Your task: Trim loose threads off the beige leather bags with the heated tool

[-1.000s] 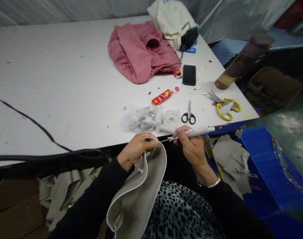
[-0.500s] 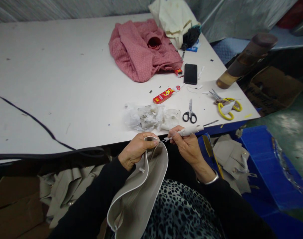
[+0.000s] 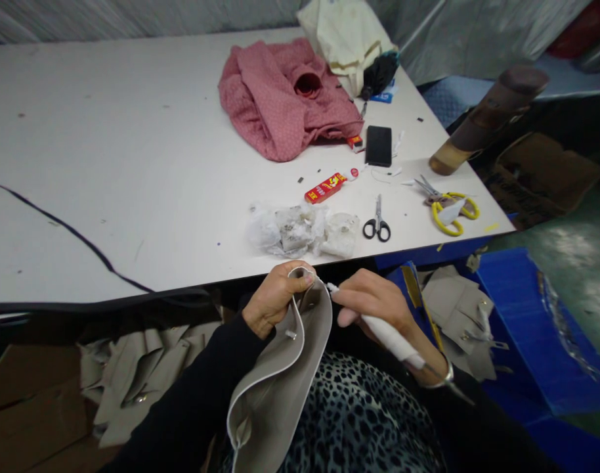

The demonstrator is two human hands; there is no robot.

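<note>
We see a white table (image 3: pixel 132 151) spanning the view before a grey sheet, with a blue container (image 3: pixel 516 309) below its right-hand edge; beige pieces (image 3: pixel 452 299) with metal fittings lie inside this container. Across the tabletop's far side we note a pink patterned garment (image 3: pixel 270 92), adjoined by a cream cloth bag (image 3: pixel 342 33). Nearest us, in front of the table edge, is a folded beige workpiece (image 3: pixel 280 401), hanging open above a leopard-print garment (image 3: pixel 359 401). A brown bottle (image 3: pixel 487 118) stands at the table's right margin. The two hands are apart: the left hand (image 3: pixel 279 295) is clamped on the workpiece's upper edge, thumb over the rim, while the right hand (image 3: pixel 379 302), somewhat blurred, has its fingers curled around a white-wrapped tool (image 3: pixel 391 338). We find the tool's front end just beside the workpiece's rim, but cannot tell whether they touch. Smaller objects on the tabletop include whitish wrapped lumps (image 3: pixel 300 230), yellow-handled scissors (image 3: pixel 442 198), a red packet (image 3: pixel 325 188), a black rectangular object (image 3: pixel 379 146) and black-handled scissors (image 3: pixel 377 222).
</note>
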